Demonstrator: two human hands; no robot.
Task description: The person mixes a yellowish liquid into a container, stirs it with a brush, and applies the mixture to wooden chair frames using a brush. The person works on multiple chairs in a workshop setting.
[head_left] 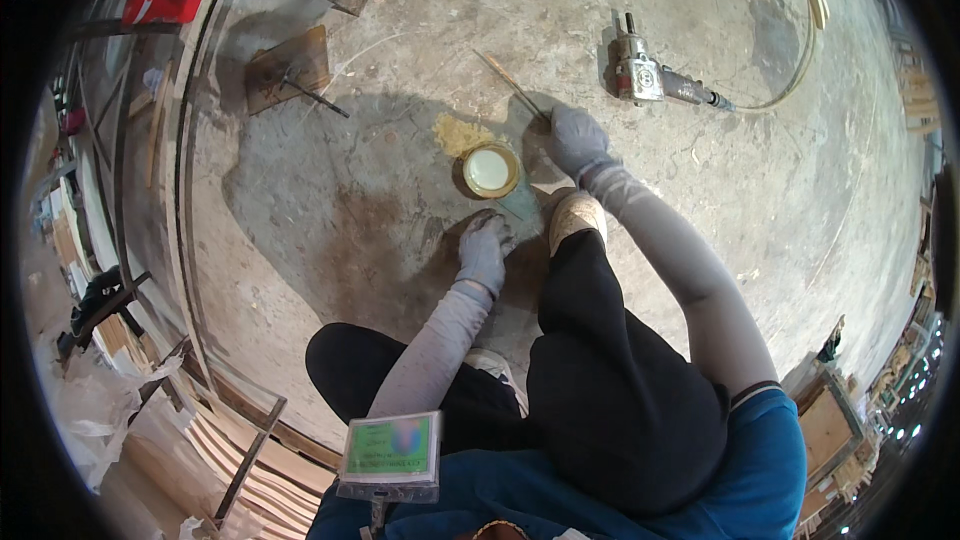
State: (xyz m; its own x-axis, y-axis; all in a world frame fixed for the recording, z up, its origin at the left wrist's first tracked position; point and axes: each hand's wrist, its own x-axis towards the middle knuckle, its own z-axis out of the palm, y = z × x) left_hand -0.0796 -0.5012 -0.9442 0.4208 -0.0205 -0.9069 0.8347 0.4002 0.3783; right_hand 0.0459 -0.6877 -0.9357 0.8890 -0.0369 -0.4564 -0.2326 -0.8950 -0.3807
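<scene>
A small round tub (467, 177) with white contents stands on the concrete floor in front of me. My right hand (580, 143), in a grey glove, is beyond it on the right, closed around a thin stick (513, 87) that points away to the far left. Just on the near side of the tub is my gloved left hand (484, 250), its fingers curled in. Anything inside those fingers is hidden. A yellowish crumbly patch (459, 134) lies against the far left side of the tub.
A pneumatic impact wrench (643, 77) with a hose (800, 70) lies far right. A wooden board (288, 70) with a dark rod (318, 98) across it is far left. Metal framing (182, 160) runs along the left; my shoe (577, 218) is beside the tub.
</scene>
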